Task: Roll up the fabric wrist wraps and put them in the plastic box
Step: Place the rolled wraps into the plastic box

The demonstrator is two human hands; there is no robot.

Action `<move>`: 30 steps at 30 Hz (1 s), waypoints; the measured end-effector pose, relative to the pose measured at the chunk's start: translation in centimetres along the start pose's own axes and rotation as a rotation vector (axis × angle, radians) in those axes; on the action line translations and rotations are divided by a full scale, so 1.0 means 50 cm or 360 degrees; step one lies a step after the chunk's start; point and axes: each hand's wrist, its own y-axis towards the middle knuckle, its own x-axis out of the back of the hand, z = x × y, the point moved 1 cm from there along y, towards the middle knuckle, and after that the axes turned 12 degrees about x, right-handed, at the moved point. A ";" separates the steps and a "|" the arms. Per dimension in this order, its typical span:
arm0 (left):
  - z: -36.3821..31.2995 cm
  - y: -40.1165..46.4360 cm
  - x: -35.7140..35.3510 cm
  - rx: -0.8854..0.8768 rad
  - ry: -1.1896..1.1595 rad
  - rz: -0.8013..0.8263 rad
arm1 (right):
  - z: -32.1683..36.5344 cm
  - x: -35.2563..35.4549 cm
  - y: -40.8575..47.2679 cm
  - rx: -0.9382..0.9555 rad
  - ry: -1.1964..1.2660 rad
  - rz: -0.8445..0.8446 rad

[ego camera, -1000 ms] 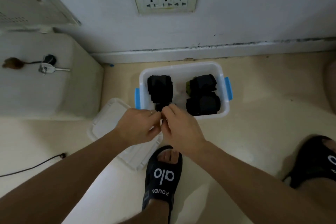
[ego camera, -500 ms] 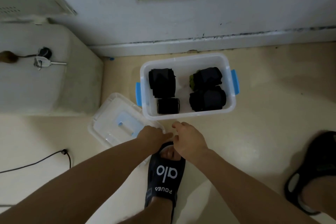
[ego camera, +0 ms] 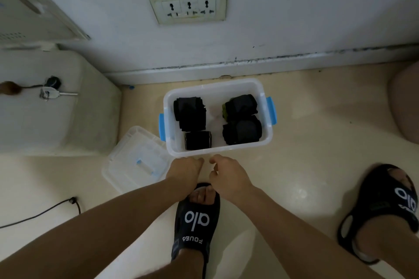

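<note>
home floor, wall socket [ego camera: 187,4], sandals [ego camera: 196,219]

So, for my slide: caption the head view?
Four rolled wrist wraps in the plastic box; both hands empty just outside.

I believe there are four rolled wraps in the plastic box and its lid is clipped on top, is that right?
Not quite: the lid is off, lying on the floor beside the plastic box's near left corner, as the head view shows. The rest holds: four rolled wraps sit in the open box.
</note>
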 end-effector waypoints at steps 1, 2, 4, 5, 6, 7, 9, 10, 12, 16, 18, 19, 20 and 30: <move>0.006 -0.016 0.016 0.0001 -0.0009 -0.0031 | 0.003 0.008 -0.006 -0.0012 0.0033 -0.0011; 0.013 -0.037 0.033 -0.0004 -0.0025 -0.0052 | 0.008 0.018 -0.012 -0.0030 0.0072 -0.0025; 0.030 -0.084 0.060 -0.0053 -0.0062 -0.0073 | 0.017 0.035 -0.024 -0.0060 0.0166 -0.0071; 0.039 -0.107 0.073 -0.0087 -0.0086 -0.0080 | 0.022 0.044 -0.030 -0.0066 0.0213 -0.0107; 0.048 -0.128 0.088 -0.0118 -0.0119 -0.0101 | 0.028 0.051 -0.036 -0.0079 0.0266 -0.0148; 0.057 -0.147 0.105 -0.0142 -0.0152 -0.0131 | 0.035 0.058 -0.042 -0.0098 0.0327 -0.0189; 0.070 -0.179 0.148 -0.0181 -0.0181 -0.0240 | 0.047 0.069 -0.056 -0.0155 0.0477 -0.0251; 0.074 -0.195 0.172 -0.0204 -0.0190 -0.0318 | 0.052 0.074 -0.064 -0.0191 0.0556 -0.0280; 0.075 -0.228 0.224 -0.0268 -0.0271 -0.0454 | 0.062 0.085 -0.085 -0.0261 0.0722 -0.0362; 0.063 -0.298 0.330 -0.0354 -0.0714 -0.0546 | 0.076 0.119 -0.139 -0.0385 0.0914 -0.0525; 0.054 -0.335 0.376 -0.0300 -0.1002 -0.0644 | 0.077 0.140 -0.175 -0.0430 0.0947 -0.0617; 0.050 -0.350 0.394 -0.0260 -0.1123 -0.0712 | 0.072 0.149 -0.191 -0.0449 0.0950 -0.0660; 0.048 -0.365 0.409 -0.0231 -0.1242 -0.0763 | 0.066 0.157 -0.208 -0.0470 0.0957 -0.0702; 0.084 -0.408 0.404 -0.0033 -0.2650 -0.0559 | 0.019 0.215 -0.305 -0.0562 0.1218 -0.0970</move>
